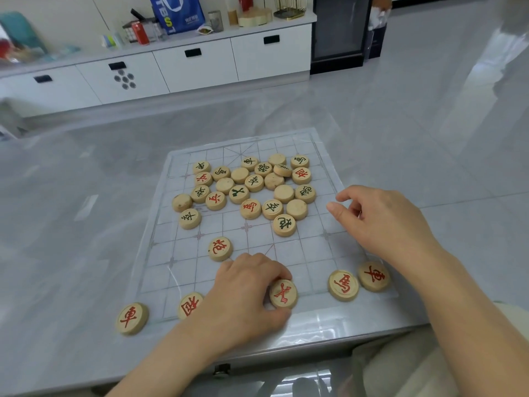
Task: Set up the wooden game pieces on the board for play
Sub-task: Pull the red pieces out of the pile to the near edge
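The left hand (246, 290) lay palm-down near the front edge of the table (86, 224), its bare forearm coming in from the lower left. Its fingers curled over a red-marked wooden piece (283, 293), with the thumb against the disc's near side and the fingertips on its far side. The right hand (383, 222) was at the right edge of the board (329, 156), its forearm slanting in from the lower right. Its fingers were loosely curled, index and thumb reaching leftward a little apart; it seemed to hold nothing
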{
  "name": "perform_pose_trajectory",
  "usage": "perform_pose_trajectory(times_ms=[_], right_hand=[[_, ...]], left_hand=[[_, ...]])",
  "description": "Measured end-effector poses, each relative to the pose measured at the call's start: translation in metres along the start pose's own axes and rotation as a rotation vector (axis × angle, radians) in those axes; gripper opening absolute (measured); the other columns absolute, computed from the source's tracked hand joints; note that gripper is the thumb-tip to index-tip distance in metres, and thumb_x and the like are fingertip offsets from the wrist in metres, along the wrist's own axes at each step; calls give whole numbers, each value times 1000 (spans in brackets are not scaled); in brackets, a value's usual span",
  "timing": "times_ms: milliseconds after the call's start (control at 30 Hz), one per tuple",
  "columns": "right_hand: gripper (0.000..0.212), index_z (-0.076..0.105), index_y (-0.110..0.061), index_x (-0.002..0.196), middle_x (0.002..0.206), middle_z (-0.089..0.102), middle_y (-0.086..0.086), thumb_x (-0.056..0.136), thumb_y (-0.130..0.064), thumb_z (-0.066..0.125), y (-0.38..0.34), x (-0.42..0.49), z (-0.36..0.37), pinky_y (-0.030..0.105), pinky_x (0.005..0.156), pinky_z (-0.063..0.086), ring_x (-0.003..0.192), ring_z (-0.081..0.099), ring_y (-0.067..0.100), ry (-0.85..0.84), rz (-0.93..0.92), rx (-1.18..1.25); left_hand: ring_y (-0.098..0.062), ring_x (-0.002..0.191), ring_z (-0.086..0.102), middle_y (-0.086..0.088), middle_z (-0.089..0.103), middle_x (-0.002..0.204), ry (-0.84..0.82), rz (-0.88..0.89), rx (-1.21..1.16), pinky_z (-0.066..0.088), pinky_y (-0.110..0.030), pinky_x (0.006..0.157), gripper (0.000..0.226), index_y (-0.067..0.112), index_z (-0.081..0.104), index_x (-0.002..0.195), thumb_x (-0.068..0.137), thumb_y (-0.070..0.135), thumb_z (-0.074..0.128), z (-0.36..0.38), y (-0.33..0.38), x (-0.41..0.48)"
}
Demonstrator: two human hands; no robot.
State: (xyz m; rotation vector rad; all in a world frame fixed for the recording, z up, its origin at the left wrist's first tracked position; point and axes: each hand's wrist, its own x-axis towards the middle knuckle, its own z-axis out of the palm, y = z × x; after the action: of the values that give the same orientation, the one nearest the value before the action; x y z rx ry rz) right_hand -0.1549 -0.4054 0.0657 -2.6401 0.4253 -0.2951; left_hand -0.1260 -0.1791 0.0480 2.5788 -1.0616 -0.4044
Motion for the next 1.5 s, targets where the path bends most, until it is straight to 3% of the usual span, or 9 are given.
perform_pose_trajectory(times_ms=[133,233,300,433,833,1167,1267,1367,1500], right_hand=[[38,59,-28,114,78,59,-14,89,-54,44,2,-1,2,32,68,47,82,56,14,3,0,1],[37,60,-28,111,75,58,-15,88,-53,46,4,-1,1,31,66,44,80,55,15,13,4,11],[38,61,-28,111,75,58,-16,87,-53,47,4,-2,1,31,66,43,80,55,16,13,6,15],[38,61,-28,110,75,56,-18,86,-54,46,2,-2,1,31,65,43,79,54,15,3,1,6],[36,62,-29,108,73,58,-17,86,-54,47,1,-2,3,30,61,40,76,55,16,-14,11,0],[35,63,-31,106,70,57,-18,84,-54,48,-3,0,5,27,56,37,71,53,8,-16,-11,3],[35,61,-32,107,69,57,-17,84,-55,47,-5,1,6,25,55,37,69,52,4,-28,-26,-23],[36,61,-33,110,69,57,-17,85,-55,47,-9,3,8,27,58,41,71,53,6,-48,-41,-37],[37,60,-34,110,68,57,-18,85,-56,45,-13,5,11,25,54,39,68,51,4,-72,-58,-61]], left_hand=[[0,108,33,25,40,111,-1,-20,-29,27,-25,96,59,42,44,125,73,57,66,-9,-3,2],[-4,109,40,20,46,111,117,-109,-85,34,-29,96,51,38,51,121,75,52,66,-24,-13,10],[-5,104,46,18,51,106,220,-185,-156,40,-26,89,40,35,56,116,78,45,67,-32,-26,14],[-3,97,49,14,56,105,296,-302,-238,38,-16,72,34,30,60,112,80,37,69,-40,-54,18],[-19,102,53,-2,53,109,482,-405,-149,41,-28,82,45,21,57,120,77,27,69,-46,-111,49],[-23,107,51,-3,41,123,408,-530,-194,45,-38,91,47,24,49,126,81,28,64,-72,-142,72],[-24,98,57,-6,47,122,373,-541,-231,48,-37,84,39,23,54,121,83,19,61,-71,-152,70],[-27,83,62,-12,58,114,272,-476,-248,48,-28,68,47,20,56,123,79,3,62,-69,-161,68],[-18,77,57,-4,59,109,217,-390,-163,43,-27,68,48,20,56,126,81,23,71,-72,-165,70]])
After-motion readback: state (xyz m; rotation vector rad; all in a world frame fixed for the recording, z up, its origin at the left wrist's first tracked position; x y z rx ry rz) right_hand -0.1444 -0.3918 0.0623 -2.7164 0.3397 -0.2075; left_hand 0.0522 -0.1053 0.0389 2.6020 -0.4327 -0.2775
